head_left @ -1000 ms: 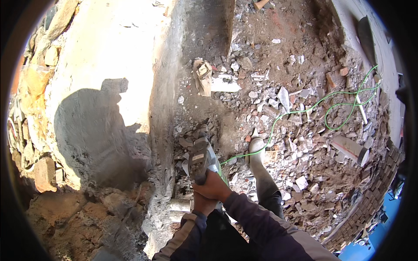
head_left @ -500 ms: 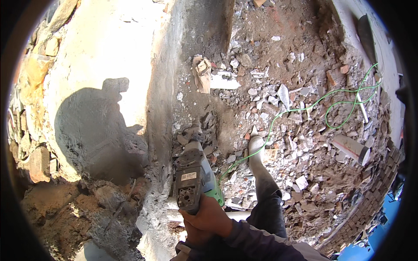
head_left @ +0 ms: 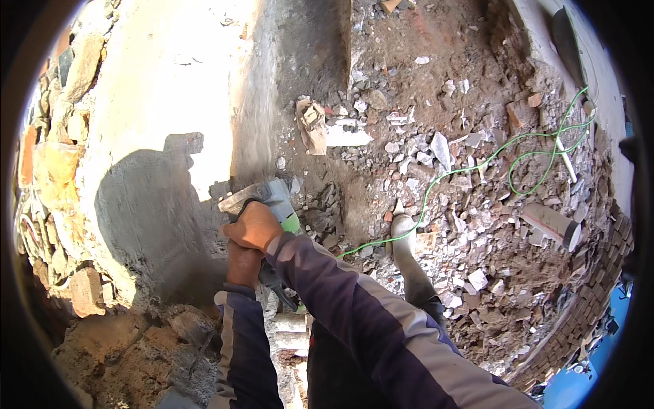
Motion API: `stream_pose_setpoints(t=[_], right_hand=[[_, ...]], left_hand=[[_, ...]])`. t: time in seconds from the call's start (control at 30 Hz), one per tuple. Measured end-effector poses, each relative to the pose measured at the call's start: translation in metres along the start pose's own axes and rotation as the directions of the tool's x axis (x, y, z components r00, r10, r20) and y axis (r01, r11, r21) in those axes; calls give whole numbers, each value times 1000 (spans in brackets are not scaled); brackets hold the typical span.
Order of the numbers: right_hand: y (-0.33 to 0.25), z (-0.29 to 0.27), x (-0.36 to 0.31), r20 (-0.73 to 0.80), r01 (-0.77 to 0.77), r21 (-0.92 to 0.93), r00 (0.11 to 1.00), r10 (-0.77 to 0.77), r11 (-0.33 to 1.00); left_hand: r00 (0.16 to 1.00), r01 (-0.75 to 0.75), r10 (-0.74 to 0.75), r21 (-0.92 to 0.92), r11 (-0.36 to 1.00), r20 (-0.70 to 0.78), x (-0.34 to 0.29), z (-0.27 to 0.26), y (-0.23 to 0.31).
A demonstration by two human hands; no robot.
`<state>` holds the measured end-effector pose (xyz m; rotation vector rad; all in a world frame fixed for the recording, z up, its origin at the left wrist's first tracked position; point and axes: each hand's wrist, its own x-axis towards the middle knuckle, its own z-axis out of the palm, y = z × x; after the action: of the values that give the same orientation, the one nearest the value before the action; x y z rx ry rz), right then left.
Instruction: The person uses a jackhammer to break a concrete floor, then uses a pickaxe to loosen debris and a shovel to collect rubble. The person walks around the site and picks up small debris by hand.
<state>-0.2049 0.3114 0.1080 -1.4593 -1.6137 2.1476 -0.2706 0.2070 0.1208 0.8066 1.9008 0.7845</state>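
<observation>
A grey and green demolition hammer (head_left: 275,196) is lifted beside the concrete wall, its body slanting across the wall's foot. My right hand (head_left: 255,226) is wrapped round its near end. Just below, my left hand (head_left: 243,263) is closed on the same tool, touching the right one, though its fingers are mostly hidden. Part of the dark handle shows below the right forearm. The chisel end cannot be made out. A thin green cord (head_left: 470,169) runs from near my right sleeve over the rubble to the far right.
The pale wall (head_left: 170,88) rises on the left, bearing my shadow. Broken masonry (head_left: 136,347) lies at the lower left. Crumpled brown paper (head_left: 312,126) lies ahead. My boot (head_left: 403,235) stands among loose rubble, with a pale cylinder (head_left: 548,225) farther right.
Both hands have moved forward and left, carrying the demolition hammer up from the broken ground toward the wall. The tool has turned, and more of both forearms shows.
</observation>
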Motion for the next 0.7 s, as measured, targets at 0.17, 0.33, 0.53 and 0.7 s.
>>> stream_pose_setpoints(t=[0.17, 0.33, 0.53, 0.7], right_hand=[[-18, 5, 65, 111, -32, -195, 992, 55, 980], [-30, -8, 85, 151, 52, -352, 989, 2, 934], [-2, -47, 51, 53, 12, -87, 999, -7, 996], [84, -89, -65, -54, -196, -134, 980, 190, 971]], left_hand=[[987, -158, 158, -102, 982, -4, 63, -23, -26], [957, -286, 267, 203, 936, 115, 85, -34, -13], [986, 148, -118, -298, 943, 116, 75, 25, 10], [979, -93, 121, -166, 982, 162, -36, 133, -1]])
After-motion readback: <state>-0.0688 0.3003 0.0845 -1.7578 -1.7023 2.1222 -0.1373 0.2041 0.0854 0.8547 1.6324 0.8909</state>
